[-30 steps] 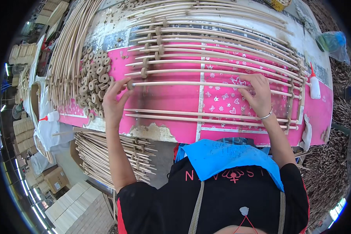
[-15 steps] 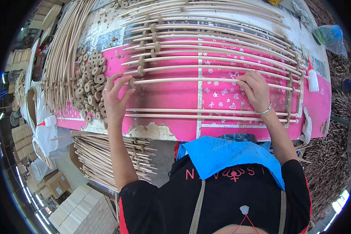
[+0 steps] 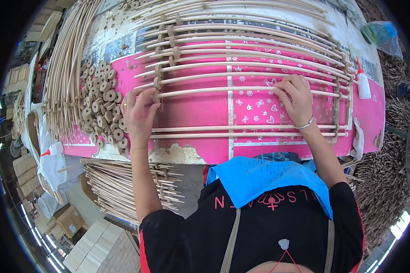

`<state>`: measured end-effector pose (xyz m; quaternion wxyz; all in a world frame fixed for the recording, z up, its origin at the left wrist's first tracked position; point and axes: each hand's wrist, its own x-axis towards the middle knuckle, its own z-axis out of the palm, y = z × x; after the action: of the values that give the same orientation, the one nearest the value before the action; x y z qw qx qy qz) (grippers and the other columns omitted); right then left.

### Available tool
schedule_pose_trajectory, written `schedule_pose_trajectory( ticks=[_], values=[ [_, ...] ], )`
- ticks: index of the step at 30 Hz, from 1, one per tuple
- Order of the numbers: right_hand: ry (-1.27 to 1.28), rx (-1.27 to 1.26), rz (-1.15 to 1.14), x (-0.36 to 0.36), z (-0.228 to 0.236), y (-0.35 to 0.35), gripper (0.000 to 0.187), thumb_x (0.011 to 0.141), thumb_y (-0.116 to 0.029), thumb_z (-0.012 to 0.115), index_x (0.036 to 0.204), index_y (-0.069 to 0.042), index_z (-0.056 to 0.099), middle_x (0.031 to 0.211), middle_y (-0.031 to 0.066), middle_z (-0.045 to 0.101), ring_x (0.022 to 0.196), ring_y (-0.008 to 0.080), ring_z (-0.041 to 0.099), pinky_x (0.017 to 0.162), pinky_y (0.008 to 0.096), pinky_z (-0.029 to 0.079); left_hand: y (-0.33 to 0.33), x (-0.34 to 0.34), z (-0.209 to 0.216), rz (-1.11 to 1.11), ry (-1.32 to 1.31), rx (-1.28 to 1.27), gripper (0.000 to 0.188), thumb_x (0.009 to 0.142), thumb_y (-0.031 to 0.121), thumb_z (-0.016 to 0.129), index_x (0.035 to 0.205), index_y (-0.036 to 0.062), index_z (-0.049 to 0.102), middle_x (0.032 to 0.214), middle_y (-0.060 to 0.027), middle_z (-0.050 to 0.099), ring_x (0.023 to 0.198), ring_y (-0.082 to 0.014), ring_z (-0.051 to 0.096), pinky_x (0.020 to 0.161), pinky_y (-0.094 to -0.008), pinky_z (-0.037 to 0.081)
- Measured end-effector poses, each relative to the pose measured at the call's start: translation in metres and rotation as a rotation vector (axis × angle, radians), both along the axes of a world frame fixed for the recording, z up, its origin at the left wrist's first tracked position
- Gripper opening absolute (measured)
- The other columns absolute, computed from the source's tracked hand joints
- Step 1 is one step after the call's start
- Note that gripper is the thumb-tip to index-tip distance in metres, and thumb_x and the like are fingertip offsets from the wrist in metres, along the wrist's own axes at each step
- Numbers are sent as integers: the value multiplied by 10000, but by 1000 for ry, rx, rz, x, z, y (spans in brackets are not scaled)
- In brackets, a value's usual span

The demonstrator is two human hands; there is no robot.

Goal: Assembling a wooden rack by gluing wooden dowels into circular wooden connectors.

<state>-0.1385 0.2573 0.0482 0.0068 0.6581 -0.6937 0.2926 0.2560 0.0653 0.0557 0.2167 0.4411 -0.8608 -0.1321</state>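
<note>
My left hand (image 3: 140, 114) pinches a brown wooden ring (image 3: 156, 96) at the left end of a pale wooden rod (image 3: 200, 92). Its thumb and fingers close round the ring's outer side and hide the rod's tip. Farther along the same rod, my right hand (image 3: 297, 98) grips it between thumb and bent fingers. Beyond it lies a row of similar parallel rods (image 3: 196, 66), several with rings (image 3: 158, 70) near their left ends. Their right ends rest across a narrow wooden rack (image 3: 337, 102). Nearer me, two more rods (image 3: 191, 135) lie without rings at the left.
Loose rings are heaped (image 3: 102, 102) left of my left hand, beside a large stack of rods (image 3: 70, 68). A white glue bottle (image 3: 363, 85) with a red tip stands right. Another bundle of rods (image 3: 123, 186) sits below the pink-covered table's (image 3: 191, 113) near edge.
My left hand and the ring have shifted right along the rod, bringing the ring closer in line with the other rings. My right hand keeps its grip. The whole view has shifted slightly.
</note>
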Motion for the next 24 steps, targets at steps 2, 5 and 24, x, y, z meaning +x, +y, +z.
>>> schedule_pose_trajectory(
  ticks=[2, 5, 24],
  values=[
    [31, 9, -28, 1, 0, 0, 107, 850, -148, 791, 903, -78, 729, 926, 69, 670, 924, 263, 625, 820, 406, 464, 3, -5, 1, 10, -36, -5, 436, 761, 115, 828, 1186, 143, 731, 1179, -53, 646, 1152, -272, 602, 1036, -424, 407],
    [47, -26, -44, -4, -11, 4, 102, 857, -182, 790, 902, -98, 755, 927, 78, 673, 928, 275, 632, 853, 433, 464, -4, -4, -3, -81, 31, 12, 441, 799, 55, 794, 1233, 91, 726, 1216, -109, 659, 1161, -294, 619, 1026, -447, 450],
    [-184, 197, 160, 11, 18, 47, 191, 857, -182, 779, 1019, -87, 744, 1012, 106, 699, 982, 304, 648, 863, 430, 487, 1, 63, 17, 276, 246, 93, 273, 1010, 96, 672, 1273, 22, 687, 1111, -96, 693, 1029, -210, 646, 934, -344, 498]
  ],
)
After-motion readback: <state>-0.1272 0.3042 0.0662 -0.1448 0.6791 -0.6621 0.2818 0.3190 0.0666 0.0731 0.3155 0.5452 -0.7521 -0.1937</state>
